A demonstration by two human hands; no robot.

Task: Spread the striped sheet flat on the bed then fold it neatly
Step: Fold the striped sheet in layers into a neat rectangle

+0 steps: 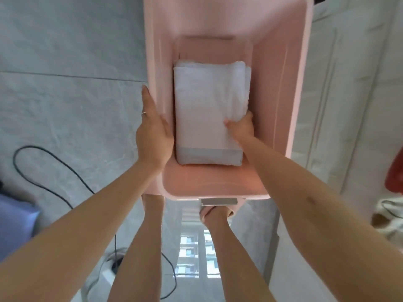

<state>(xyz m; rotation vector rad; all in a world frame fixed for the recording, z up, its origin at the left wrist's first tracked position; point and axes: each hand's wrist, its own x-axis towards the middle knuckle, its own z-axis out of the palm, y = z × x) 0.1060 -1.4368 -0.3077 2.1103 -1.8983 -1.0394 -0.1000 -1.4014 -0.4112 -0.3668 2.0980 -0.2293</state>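
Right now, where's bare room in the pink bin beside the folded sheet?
Bare bin floor borders the folded sheet at its far and near ends. Crowded: right hand fills the right gap; left hand rests on the left wall.

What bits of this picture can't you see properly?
Head view, the only one:
- Fingers of the right hand: tucked under the folded sheet; only the thumb shows.
- Stripes on the folded sheet: too faint to tell; the top layer hides the lower ones.
- Far end of the pink bin: cut off by the top edge.
- The red thing: cut off by the right edge.
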